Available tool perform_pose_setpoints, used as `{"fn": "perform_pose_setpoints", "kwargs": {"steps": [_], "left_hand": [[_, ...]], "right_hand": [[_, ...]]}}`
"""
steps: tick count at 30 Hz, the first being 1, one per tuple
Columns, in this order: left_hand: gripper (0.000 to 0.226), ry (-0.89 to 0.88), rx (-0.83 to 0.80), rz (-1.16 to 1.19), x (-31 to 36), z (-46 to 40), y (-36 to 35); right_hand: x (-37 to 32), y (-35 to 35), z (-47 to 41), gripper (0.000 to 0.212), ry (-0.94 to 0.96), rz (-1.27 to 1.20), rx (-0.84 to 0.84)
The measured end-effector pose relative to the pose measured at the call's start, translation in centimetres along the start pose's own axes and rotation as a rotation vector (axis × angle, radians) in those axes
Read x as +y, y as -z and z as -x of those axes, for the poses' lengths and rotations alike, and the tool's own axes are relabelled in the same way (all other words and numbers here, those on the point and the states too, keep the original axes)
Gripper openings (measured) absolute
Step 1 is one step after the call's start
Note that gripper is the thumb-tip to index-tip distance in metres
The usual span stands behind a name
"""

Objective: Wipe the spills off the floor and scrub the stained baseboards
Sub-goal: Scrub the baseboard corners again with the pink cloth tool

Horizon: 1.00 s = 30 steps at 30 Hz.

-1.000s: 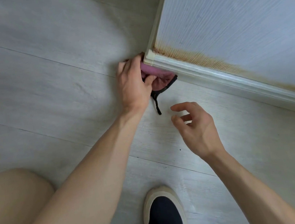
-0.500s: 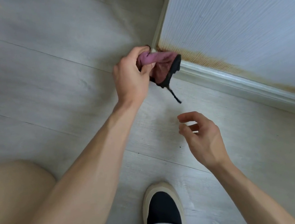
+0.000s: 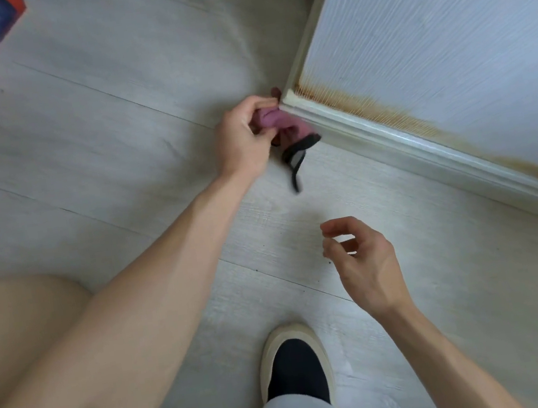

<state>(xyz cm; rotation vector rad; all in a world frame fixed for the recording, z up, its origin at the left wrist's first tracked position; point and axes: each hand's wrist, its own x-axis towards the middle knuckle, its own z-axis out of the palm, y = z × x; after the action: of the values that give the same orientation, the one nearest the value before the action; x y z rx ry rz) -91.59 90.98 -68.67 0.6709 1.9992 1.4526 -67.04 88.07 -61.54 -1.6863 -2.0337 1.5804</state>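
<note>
Flooring [image 3: 121, 148] of pale planks meets a ribbed wall panel [image 3: 444, 34] whose lower edge carries a brown stain [image 3: 396, 113] just above the white baseboard [image 3: 389, 138]. Scrubbing well probably means short, firm strokes along the moulding from the corner outward. The left hand [image 3: 244, 138] grips a bunched pink cloth [image 3: 278, 121], pressed against the baseboard's corner end, its black strap dangling below. The right hand [image 3: 365, 259] hovers loosely curled, holding nothing.

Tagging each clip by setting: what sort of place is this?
Probably a room in a home, at an outer wall corner: pale wood-look plank floor, a white baseboard under a textured wall panel with a brownish stain. The left hand holds a pink cloth there.
</note>
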Motion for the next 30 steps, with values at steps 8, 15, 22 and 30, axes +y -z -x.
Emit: {"fn": "perform_pose_setpoints", "kwargs": {"steps": [8,15,22,30], "left_hand": [[0.062,0.048,0.129,0.065,0.2,-0.4,1.2],[0.083,-0.19,0.084,-0.217,0.2,3.9,6.9],[0.063,-0.051,-0.011,-0.301,0.9,2.1,0.0],[0.065,-0.132,-0.047,-0.349,-0.6,2.1,-0.3]], "right_hand": [[0.2,-0.4,1.2,0.018,0.017,0.028,-0.015],[1.9,0.6,2.6,0.017,0.002,0.088,-0.028],[1.4,1.1,1.6,0.018,0.018,0.1,-0.033],[1.3,2.2,0.3,0.017,0.03,0.176,-0.035]]}}
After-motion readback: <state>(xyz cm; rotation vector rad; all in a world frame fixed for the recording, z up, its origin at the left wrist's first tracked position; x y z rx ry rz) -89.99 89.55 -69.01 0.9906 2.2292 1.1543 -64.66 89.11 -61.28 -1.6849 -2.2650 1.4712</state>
